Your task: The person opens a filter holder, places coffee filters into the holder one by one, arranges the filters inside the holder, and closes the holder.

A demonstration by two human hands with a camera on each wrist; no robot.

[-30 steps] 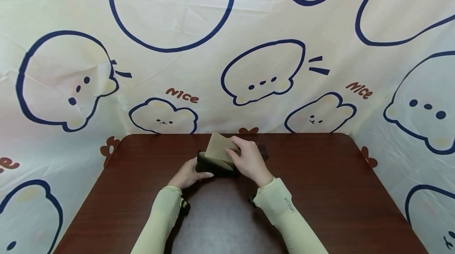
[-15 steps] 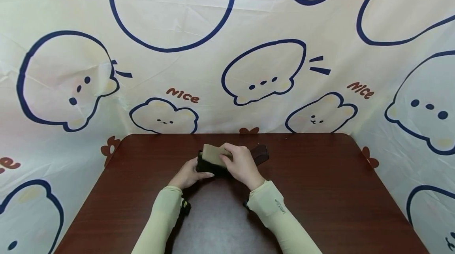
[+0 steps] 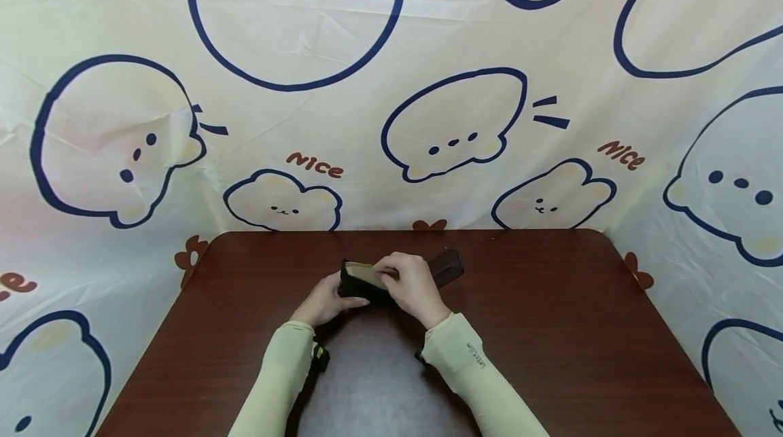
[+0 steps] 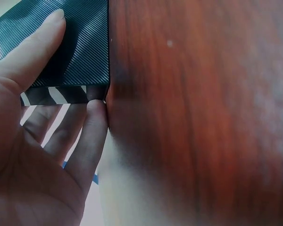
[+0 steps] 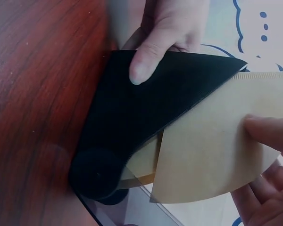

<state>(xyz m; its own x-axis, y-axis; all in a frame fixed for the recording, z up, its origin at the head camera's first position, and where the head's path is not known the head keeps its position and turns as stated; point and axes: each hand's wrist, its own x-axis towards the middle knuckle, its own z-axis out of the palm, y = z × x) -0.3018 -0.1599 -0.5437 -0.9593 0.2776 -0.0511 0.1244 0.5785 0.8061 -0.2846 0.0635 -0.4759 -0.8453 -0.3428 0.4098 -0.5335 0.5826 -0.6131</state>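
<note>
A black ribbed coffee filter holder (image 4: 87,44) stands on the table with its top open. My left hand (image 3: 324,302) grips its left end, thumb on the near side and fingers around the end and far side. With thumb and fingers, my right hand (image 3: 413,289) pinches a brown paper coffee filter (image 5: 203,146) at the mouth of the holder. In the right wrist view the filter overlaps the slanted opening, and more brown paper (image 5: 144,157) shows inside. A round hinge (image 5: 98,174) sits at the holder's lower corner.
A dark see-through lid (image 3: 448,267) swings out behind my right hand, towards the back right. The brown wooden table (image 3: 550,342) reaches a cartoon-printed cloth (image 3: 453,124) at the back and sides.
My right hand has moved down and left with the coffee filter, which stood high above the holder and now sits low at its mouth. More of the lid shows. The left hand stays put.
</note>
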